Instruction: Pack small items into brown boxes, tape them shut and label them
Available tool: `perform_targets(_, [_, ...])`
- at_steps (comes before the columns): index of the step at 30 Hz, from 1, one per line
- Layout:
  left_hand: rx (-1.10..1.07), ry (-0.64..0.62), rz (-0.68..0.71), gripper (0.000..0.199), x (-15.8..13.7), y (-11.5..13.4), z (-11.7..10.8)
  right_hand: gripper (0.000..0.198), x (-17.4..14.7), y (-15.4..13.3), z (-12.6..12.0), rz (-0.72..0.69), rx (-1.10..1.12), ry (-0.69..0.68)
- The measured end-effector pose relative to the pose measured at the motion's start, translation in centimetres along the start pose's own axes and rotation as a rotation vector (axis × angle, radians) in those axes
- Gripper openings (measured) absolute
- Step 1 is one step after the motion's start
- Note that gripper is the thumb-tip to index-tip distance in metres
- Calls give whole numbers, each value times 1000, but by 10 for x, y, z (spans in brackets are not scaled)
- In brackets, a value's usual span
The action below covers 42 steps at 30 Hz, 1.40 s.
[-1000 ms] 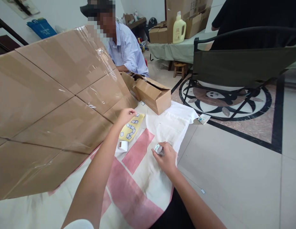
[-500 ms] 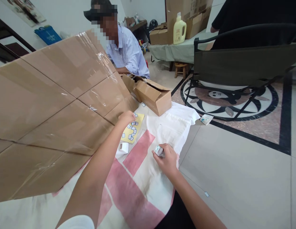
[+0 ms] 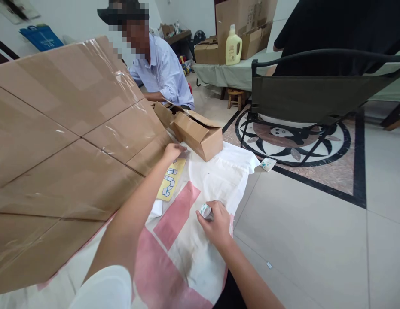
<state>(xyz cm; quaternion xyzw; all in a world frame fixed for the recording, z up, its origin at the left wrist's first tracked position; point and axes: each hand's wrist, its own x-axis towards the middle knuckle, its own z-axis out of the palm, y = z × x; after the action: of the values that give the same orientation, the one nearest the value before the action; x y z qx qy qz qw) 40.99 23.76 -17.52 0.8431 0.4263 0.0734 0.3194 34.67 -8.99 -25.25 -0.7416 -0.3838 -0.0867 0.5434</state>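
"What's the right hand (image 3: 218, 224) got?"
"Fingers curled around a small round thing (image 3: 205, 210), near the cloth's (image 3: 183, 257) right edge."
"And the left hand (image 3: 174, 152)?"
"Over the far end of the yellow sheet (image 3: 170, 181), beside the taped boxes (image 3: 112, 133). Whether its fingers grip anything, I can't tell."

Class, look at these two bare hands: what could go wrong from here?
First, the right hand holds a small round whitish object with green markings near the edge of the pink-and-white cloth; a loose grip might let it roll off.
Second, the left forearm partly hides the yellow sheet with blue-outlined shapes, so an unseen brush might shift it.
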Motion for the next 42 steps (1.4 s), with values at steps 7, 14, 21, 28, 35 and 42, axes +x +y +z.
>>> perform_targets(7, [210,-235,-20,27,-36,-36,-32,18,-1,3,0,-10,-5,2])
perform_targets(14, [484,-70,5,33,-41,-29,-20,18,-2,2,0,15,-13,-12])
perform_targets(21, [647,53,-7,38,-87,-61,-64,18,-1,-1,-2,31,-18,-12])
perform_targets(28, [816,16,22,36,-108,-94,-58,19,-2,0,-1,57,-32,-20])
perform_targets(35, [884,86,151,28,-116,-85,-51,20,-2,1,-1,83,-21,-37])
perform_targets(42, [956,36,285,26,-109,-84,-52,20,-3,2,0,96,-19,-51])
